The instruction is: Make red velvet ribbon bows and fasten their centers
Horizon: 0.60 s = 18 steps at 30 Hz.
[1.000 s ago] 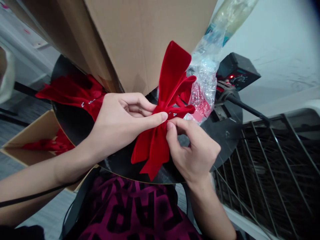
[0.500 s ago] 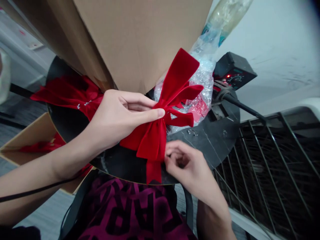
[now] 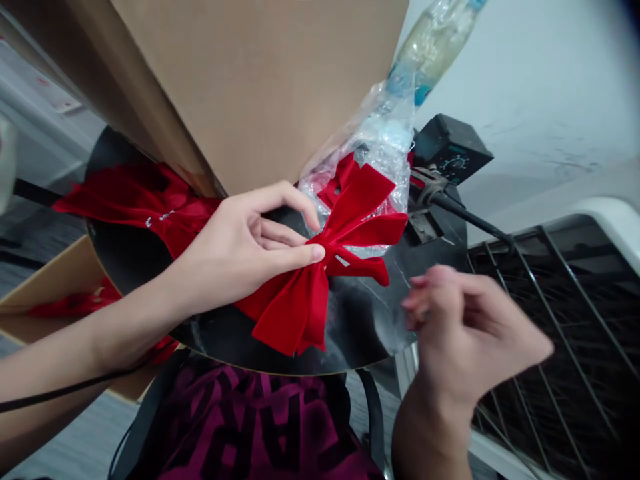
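Note:
A red velvet ribbon bow (image 3: 305, 293) with several loops and tails lies over the black round tabletop. Thumb and fingers of my left hand (image 3: 240, 247) pinch it near its gathered middle. Off to the right of the bow, apart from it, my right hand (image 3: 460, 327) is raised with its fingers curled in. Motion blurs those fingertips, and I cannot make out whether anything is between them. Behind my left wrist lies a pile of more red ribbon bows (image 3: 135, 207) with small silvery ties.
A large cardboard box (image 3: 260, 87) stands at the back. Beside it are a clear plastic bag (image 3: 390, 147), a bottle (image 3: 435, 40) and a black device with a dial (image 3: 453, 150). A wire rack (image 3: 560, 293) is at right, an open carton (image 3: 50, 287) at lower left.
My right hand has moved away from the bow's lower tails, up and to the right. The bow has turned slightly in my left hand, and its narrow lower tail no longer shows.

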Tool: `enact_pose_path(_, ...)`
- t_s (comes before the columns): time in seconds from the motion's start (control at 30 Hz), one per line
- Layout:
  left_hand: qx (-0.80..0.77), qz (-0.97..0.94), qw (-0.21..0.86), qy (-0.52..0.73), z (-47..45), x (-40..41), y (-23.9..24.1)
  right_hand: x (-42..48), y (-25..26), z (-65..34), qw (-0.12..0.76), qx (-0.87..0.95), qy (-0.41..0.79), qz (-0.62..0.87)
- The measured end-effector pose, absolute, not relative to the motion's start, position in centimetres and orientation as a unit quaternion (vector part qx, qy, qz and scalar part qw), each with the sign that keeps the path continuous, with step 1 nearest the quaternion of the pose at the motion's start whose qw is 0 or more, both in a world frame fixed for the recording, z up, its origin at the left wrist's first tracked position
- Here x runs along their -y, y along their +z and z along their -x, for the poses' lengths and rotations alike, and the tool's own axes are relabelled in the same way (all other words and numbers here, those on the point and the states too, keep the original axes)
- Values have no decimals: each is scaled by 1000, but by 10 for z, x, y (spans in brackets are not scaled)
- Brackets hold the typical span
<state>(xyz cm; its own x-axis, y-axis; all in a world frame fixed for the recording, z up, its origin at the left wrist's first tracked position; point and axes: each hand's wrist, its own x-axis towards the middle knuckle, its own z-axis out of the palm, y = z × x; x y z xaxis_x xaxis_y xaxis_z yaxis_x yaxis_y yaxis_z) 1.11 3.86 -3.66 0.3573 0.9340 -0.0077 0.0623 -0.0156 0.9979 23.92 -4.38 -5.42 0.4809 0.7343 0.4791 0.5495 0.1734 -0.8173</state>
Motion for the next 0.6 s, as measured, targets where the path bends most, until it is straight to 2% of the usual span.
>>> enact_pose_path(0.07,-410,-626,554,364,-9,-40,-37,28,-62,-271,583,458,117,661)
enact_pose_path(0.13,-407,-641,548,350,-9,-42,-39,7,-75,-308,541,402,318,667)
enact_pose_path(0.2,-409,-640,553,342,-11,-45,-40,-18,-89,-337,550,368,378,648)
enact_pose_path(0.4,-407,-636,579,309,-24,-52,-41,-79,-115,-365,661,320,327,595)
enact_pose_path(0.6,-421,-625,594,283,-30,-56,-48,-93,-110,-375,678,363,220,600)
